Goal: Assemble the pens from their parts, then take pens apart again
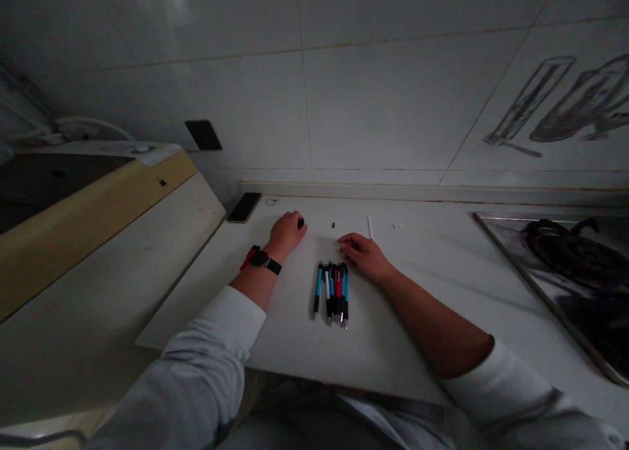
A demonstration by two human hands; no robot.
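Wears creased sleeves (206, 352); pinches stubby black thing (301, 223) in left hand (286, 232), rests right hand (366, 256) loosely unclenched beside slim, metal-tipped pens (337, 289) on smooth white worktop (292, 335).

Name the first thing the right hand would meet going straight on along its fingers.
Probably the left hand, holding a black item, with the small dark piece just off the line; height above the counter is unclear.

On the counter (388, 352), the pens (337, 290) lie nearer you than your right hand (366, 256); the phone (244, 207) is left of your left hand (287, 231), the stove (523, 283) far right.
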